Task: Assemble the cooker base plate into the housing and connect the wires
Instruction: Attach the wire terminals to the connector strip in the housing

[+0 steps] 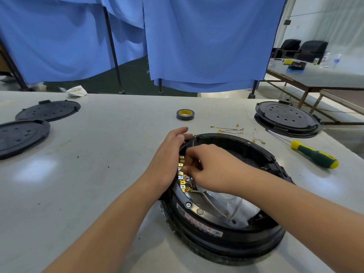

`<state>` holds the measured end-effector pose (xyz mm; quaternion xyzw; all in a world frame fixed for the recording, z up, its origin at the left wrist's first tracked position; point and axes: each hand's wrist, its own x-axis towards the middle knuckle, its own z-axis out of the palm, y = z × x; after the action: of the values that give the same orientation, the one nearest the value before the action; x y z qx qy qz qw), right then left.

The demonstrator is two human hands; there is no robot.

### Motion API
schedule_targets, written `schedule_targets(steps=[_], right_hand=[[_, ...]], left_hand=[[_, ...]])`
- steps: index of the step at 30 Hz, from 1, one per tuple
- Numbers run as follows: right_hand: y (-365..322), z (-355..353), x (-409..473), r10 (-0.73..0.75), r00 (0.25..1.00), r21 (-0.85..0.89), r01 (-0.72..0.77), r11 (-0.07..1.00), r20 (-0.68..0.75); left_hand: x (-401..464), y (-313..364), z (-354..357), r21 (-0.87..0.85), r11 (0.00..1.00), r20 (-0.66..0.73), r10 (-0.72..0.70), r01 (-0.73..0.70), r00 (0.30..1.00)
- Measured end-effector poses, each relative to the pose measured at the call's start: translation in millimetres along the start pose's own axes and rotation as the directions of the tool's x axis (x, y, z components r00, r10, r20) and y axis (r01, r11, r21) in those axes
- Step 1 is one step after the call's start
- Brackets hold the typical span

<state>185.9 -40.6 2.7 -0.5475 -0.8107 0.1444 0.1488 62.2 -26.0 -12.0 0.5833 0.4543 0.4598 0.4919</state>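
Housing [226, 239], a round black ring-shaped shell, lies flat on the grey table [98, 174], near its front edge and right of centre. Inside it sits the shiny metal base plate [216, 200], with a thin pale wire [208, 201] curving across its surface. Along the inner left rim stands a row of brass terminals [182, 174], some yellow, some silvery.

The left hand [169, 154] rests against the housing's outer left rim, fingers fairly straight and laid over the edge. The right hand [208, 166] reaches into the ring, its fingers curled and pinching at something small beside the terminals; what it pinches is hidden.

Loose wires with brass ends [228, 130] lie on the table just beyond the housing. A roll of tape [185, 114] stands farther back, and a green-and-yellow screwdriver [313, 155] lies to the right. Black perforated discs [47, 110] lie at the far left.
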Motion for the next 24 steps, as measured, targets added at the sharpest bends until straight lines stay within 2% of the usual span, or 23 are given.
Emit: schedule_targets(steps=[4, 7, 10, 16, 24], right_hand=[[4.4, -1.4, -2.1, -0.007, 1.000, 0.064, 0.008, 0.998, -0.016], [12.1, -5.8, -6.5, 0.001, 0.998, 0.189, 0.011, 0.982, -0.064], [14.6, -10.3, -11.3, -0.049, 0.999, 0.297, 0.046, 0.954, 0.001], [11.8, -8.1, -14.4, -0.064, 0.984, 0.261, 0.018, 0.965, 0.167], [13.7, -9.1, -13.0, -0.050, 0.986, 0.290, 0.002, 0.957, 0.157]], left_hand=[[1.0, 0.2, -0.1, 0.007, 1.000, -0.010, -0.001, 0.001, 1.000], [0.7, 0.5, -0.5, -0.001, 1.000, -0.009, 0.004, -0.004, 1.000], [0.5, -0.2, -0.8, 0.019, 1.000, -0.016, 0.004, -0.004, 1.000], [1.3, -2.4, -0.9, 0.051, 0.998, -0.028, 0.028, -0.026, 0.999], [2.7, -4.3, -0.9, 0.044, 0.998, -0.032, 0.046, -0.045, 0.998]])
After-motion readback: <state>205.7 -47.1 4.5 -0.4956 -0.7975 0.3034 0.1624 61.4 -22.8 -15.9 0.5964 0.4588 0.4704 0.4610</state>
